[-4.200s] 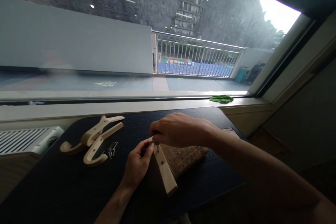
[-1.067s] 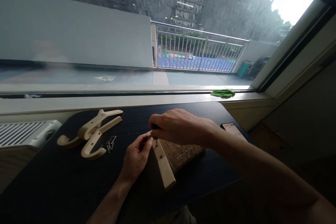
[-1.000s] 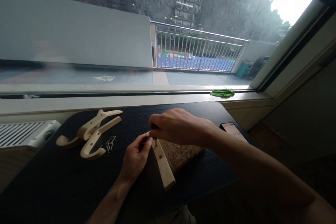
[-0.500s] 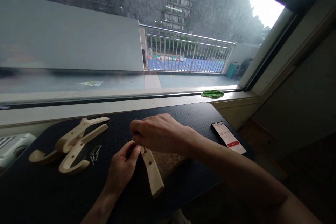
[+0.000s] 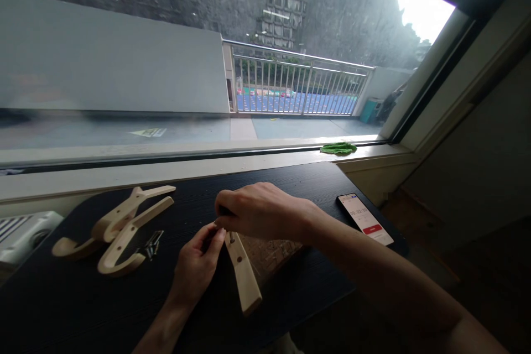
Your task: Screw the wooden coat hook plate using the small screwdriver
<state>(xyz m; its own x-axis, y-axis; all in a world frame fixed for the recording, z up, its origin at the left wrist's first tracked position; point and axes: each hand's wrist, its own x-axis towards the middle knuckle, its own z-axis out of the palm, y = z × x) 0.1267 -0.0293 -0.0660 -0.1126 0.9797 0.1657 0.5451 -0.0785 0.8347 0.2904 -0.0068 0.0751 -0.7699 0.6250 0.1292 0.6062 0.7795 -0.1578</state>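
Observation:
My right hand (image 5: 257, 213) is curled into a fist over the upper end of a pale wooden piece (image 5: 245, 282); whatever its fingers grip is hidden. Just below it, my left hand (image 5: 198, 260) has thumb and forefinger pinched together, touching or nearly touching the right fingers. What lies in that pinch does not show. The wooden piece slants toward me with a dark hole in it, and a small screw (image 5: 232, 238) stands up near its covered end. Beside it lies a brown patterned board (image 5: 269, 260), partly under my right forearm.
Curved wooden hooks (image 5: 120, 246) lie at the left of the black table (image 5: 307, 182), with several screws (image 5: 153, 243) beside them. A phone (image 5: 365, 219) showing a timer rests at the right. A green cloth (image 5: 338, 148) sits on the window sill (image 5: 265, 161).
The view has shifted slightly, so everything sits a little further right. My right fist has turned or moved slightly, and the screw shows more clearly below it. My left hand keeps its pinch.

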